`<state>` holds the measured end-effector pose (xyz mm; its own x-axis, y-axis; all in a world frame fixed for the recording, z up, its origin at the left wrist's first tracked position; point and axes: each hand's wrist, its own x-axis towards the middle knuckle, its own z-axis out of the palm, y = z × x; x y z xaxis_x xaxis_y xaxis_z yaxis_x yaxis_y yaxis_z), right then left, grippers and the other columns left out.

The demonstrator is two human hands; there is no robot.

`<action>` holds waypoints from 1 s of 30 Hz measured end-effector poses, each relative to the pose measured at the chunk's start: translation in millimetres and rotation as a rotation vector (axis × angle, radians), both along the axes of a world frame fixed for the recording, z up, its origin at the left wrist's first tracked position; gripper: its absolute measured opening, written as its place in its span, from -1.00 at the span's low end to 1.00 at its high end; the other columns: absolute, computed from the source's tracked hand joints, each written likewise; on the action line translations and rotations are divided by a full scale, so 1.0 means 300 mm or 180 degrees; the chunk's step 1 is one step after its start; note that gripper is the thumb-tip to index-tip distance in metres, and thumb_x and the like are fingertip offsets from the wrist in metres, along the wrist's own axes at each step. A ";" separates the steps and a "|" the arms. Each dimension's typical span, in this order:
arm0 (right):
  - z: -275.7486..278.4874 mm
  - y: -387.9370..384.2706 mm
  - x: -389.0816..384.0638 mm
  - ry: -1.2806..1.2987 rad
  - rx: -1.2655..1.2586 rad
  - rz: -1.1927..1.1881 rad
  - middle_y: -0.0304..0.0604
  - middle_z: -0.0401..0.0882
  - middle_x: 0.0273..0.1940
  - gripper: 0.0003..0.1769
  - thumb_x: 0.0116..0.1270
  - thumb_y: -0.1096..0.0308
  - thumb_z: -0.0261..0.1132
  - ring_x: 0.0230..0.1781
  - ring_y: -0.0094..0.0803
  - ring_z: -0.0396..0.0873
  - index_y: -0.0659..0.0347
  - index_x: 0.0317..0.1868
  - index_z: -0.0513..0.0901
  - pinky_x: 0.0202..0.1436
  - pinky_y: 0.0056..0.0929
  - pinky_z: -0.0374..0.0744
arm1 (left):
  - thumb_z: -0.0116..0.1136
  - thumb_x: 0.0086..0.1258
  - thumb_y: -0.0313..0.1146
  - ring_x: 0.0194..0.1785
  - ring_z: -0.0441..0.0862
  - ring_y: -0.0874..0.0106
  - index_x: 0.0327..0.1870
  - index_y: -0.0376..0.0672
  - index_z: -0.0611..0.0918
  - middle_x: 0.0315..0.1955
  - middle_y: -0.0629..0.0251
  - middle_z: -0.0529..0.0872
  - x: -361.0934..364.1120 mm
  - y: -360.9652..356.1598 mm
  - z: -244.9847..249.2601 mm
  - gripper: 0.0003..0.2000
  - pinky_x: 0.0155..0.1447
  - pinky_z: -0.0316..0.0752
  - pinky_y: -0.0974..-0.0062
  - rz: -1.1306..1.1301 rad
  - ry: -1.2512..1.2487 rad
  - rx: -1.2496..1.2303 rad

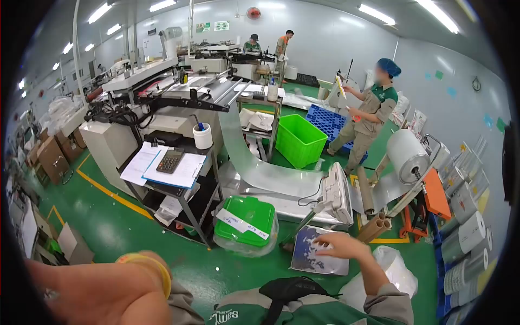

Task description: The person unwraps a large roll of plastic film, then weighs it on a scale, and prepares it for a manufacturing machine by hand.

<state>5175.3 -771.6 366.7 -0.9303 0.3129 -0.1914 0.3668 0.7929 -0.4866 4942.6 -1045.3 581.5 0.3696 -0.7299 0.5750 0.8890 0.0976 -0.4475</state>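
Large and close to the camera at the lower left, my left hand (103,292) has its fingers round a yellow ring (146,265) like a tape roll. My right hand (341,245) is held out at the lower centre right with its fingers apart and nothing in them. It appears over a worn blue and white box top (319,260). A green lidded tub (245,219) with a handwritten label stands left of that hand. White plastic bags (392,268) lie beside my right forearm.
A black cart (187,208) bears papers and a calculator (170,160). Clear film (271,179) curves down from the machine (162,103). A green crate (300,141) stands near a co-worker (374,105) holding something. Film rolls (468,235) line the right side. Two people work at the back.
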 end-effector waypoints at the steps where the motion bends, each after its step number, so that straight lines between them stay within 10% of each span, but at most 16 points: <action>1: -0.090 0.024 -0.011 -0.0142 -0.0172 0.0027 -0.05 0.57 -0.21 -0.52 0.14 0.07 0.26 -0.21 -0.28 0.56 0.24 -0.03 0.50 -0.12 -0.42 0.50 | -0.07 0.29 -0.11 0.21 0.20 -0.04 0.15 -0.27 0.28 0.16 -0.01 0.26 -0.016 -0.012 -0.026 -0.49 0.25 0.02 -0.25 0.0135 -0.0116 0.0054; 4: -0.374 0.072 -0.017 -0.0180 -0.0968 -0.0370 0.01 0.58 -0.22 -0.52 0.13 0.03 0.22 -0.16 -0.16 0.55 0.24 -0.08 0.51 -0.13 -0.32 0.50 | 0.00 0.28 -0.25 0.11 0.34 0.04 0.09 -0.28 0.31 0.04 -0.04 0.36 -0.167 -0.036 -0.328 -0.58 0.27 0.14 -0.01 0.0197 -0.0568 -0.1214; 7: -0.861 0.160 0.107 -0.0857 -0.0171 -0.0538 0.05 0.56 -0.17 -0.46 0.14 -0.03 0.16 -0.13 -0.14 0.53 0.25 -0.04 0.51 -0.07 -0.27 0.48 | 0.02 0.20 -0.50 0.16 0.30 0.15 0.08 -0.34 0.33 0.03 0.03 0.38 -0.219 -0.010 -0.688 -0.61 0.24 0.15 0.27 0.0677 -0.3342 -0.3212; 12: -1.320 0.102 0.488 -0.2568 -0.0722 -0.1149 0.04 0.56 -0.16 -0.53 0.14 -0.01 0.10 -0.10 -0.14 0.52 0.22 -0.16 0.60 -0.06 -0.19 0.46 | 0.18 0.03 -0.33 0.04 0.38 0.06 0.05 -0.36 0.40 -0.09 -0.09 0.47 -0.175 -0.392 -1.974 -0.48 0.13 0.26 0.23 0.0132 -0.6589 -0.5724; 15: -1.730 0.173 0.673 -0.3061 -0.2210 -0.1413 -0.04 0.59 -0.34 -0.54 0.19 -0.03 0.06 -0.28 -0.15 0.53 0.24 -0.30 0.60 -0.20 -0.13 0.44 | 0.16 0.04 -0.32 -0.02 0.42 0.12 0.04 -0.35 0.41 -0.12 -0.05 0.49 -0.033 -0.355 -2.066 -0.50 0.06 0.30 0.26 0.0020 -0.7380 -0.6549; 19: -1.548 0.167 0.573 -0.1148 -0.0401 0.0339 -0.11 0.55 -0.49 -0.49 0.20 -0.09 0.05 -0.47 -0.20 0.49 0.26 -0.46 0.58 -0.32 -0.21 0.43 | 0.14 0.06 -0.32 -0.10 0.46 0.20 0.02 -0.35 0.43 -0.17 0.00 0.53 0.007 -0.309 -2.107 -0.52 -0.03 0.35 0.30 -0.0231 -0.7648 -0.6770; 25: -0.983 0.113 0.046 -0.1612 -0.3543 -0.0966 -0.41 0.51 -0.24 -0.53 0.23 -0.13 0.09 -0.27 -0.55 0.44 0.07 -0.09 0.54 -0.23 -0.46 0.41 | 0.11 0.09 -0.30 -0.23 0.53 0.33 0.00 -0.34 0.46 -0.24 0.09 0.58 -0.003 -0.422 -2.139 -0.56 -0.17 0.43 0.36 -0.0558 -0.8282 -0.5823; 30: -0.732 -0.030 -0.148 -0.1987 -0.3465 -0.0134 -0.44 0.41 0.03 -0.53 0.30 -0.05 0.04 0.01 -0.61 0.33 0.04 0.08 0.45 -0.06 -0.45 0.42 | 0.11 0.11 -0.31 -0.37 0.57 0.44 -0.04 -0.33 0.51 -0.36 0.18 0.63 -0.110 -0.373 -2.094 -0.61 -0.31 0.46 0.50 -0.1646 -0.7039 -0.3881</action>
<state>5131.0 -780.5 147.2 -0.5812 -0.2566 -0.7722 0.7853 0.0717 -0.6149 4909.5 -1157.1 -46.7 -0.9475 0.1908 -0.2565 -0.1740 0.3651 0.9146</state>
